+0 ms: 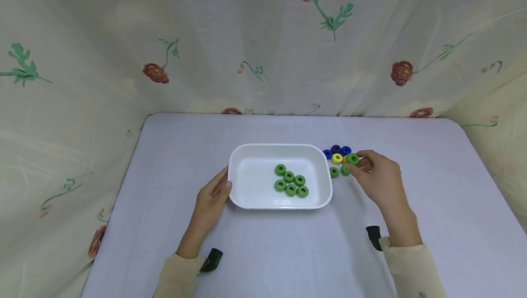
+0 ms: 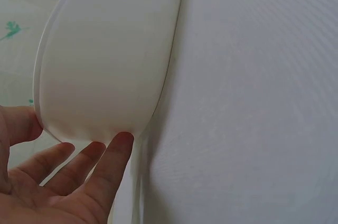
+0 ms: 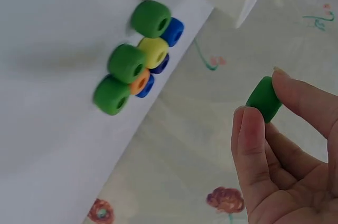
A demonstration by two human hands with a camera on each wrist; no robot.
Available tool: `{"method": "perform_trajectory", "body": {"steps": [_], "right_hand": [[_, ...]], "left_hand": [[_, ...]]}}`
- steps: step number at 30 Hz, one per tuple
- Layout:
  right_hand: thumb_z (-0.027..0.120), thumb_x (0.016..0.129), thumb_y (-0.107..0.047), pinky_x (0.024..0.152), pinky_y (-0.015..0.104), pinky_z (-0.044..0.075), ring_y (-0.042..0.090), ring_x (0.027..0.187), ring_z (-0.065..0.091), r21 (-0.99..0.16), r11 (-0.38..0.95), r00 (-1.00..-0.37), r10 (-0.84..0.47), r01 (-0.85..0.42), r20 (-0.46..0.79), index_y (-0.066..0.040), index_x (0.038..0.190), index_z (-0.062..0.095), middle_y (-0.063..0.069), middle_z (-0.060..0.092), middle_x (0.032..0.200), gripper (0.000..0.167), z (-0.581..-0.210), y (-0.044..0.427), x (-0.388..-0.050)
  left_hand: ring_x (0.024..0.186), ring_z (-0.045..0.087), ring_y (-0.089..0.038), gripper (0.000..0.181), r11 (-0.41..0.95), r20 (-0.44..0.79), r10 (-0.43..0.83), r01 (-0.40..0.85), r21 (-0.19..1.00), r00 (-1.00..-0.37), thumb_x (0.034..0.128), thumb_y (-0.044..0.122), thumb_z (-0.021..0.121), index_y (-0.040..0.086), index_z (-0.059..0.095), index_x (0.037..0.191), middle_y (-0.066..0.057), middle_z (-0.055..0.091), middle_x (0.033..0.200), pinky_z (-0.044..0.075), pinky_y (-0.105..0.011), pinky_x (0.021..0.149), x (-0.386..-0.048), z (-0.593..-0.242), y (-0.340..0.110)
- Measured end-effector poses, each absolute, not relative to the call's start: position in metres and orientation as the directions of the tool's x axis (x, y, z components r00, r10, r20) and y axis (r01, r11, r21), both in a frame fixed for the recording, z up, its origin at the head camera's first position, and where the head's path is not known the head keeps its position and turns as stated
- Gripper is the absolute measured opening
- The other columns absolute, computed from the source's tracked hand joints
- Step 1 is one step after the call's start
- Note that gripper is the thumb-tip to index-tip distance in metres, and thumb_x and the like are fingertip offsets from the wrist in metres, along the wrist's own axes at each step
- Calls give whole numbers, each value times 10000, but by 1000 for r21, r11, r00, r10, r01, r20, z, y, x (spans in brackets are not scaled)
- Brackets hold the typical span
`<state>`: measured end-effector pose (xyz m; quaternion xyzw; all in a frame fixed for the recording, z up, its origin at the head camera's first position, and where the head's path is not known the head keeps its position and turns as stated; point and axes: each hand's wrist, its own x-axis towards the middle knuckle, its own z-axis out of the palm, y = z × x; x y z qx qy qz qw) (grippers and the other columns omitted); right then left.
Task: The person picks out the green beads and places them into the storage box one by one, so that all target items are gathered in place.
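A white tray (image 1: pixel 251 197) holds several green beads (image 1: pixel 291 190) right of its middle. My left hand (image 1: pixel 211 204) grips the tray's left end; in the left wrist view the thumb of that hand (image 2: pixel 68 182) lies at the rim and its fingertips touch the outer wall (image 2: pixel 100 65). My right hand (image 1: pixel 380 179) pinches one green bead (image 1: pixel 352 159) between thumb and fingers, to the right of the tray. The right wrist view shows this green bead (image 3: pixel 264 99) held by the hand (image 3: pixel 290 150), raised apart from the other beads.
Beside the tray's right end lies a group of beads: green (image 3: pixel 150 19), yellow (image 3: pixel 153 52), orange (image 3: pixel 140 82) and several blue ones (image 3: pixel 172 32). The pale table (image 1: pixel 288 252) meets a flowered curtain (image 1: pixel 206 37) at its far edge.
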<state>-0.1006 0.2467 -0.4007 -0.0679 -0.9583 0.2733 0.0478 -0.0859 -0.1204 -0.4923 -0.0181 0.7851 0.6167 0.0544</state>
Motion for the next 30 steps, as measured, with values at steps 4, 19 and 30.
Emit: {"method": "perform_trajectory", "body": {"steps": [4,19,30], "right_hand": [[743,906,-191,652,343,563,315,881,647,-551,833,-994,93,48,54,57,1234,648,205,702,961,422,-396,234,-102],[781,883,-221,603,239,485,186,757,593,-546,835,-989,-130,-72,-67,-6,1189,686,103,708,935,386,-420,149,-116],[786,867,-178,715,316,517,178,761,579,-525,842,-968,-220,-127,-119,-20,1096,713,56,669,814,288,-446,119,-132]], "left_hand": [[1426,490,-224,493,248,-117,34,-105,963,-993,1040,219,562,143,452,1515,-91,480,1551,459,-301,1143,-87,-493,-120],[1409,504,-291,482,220,-135,26,-126,967,-991,1038,187,562,80,467,1498,-162,497,1527,500,-309,1096,-86,-491,-120],[1418,493,-293,483,224,-137,30,-127,966,-990,1038,185,562,84,465,1500,-155,497,1528,490,-318,1105,-86,-491,-120]]}}
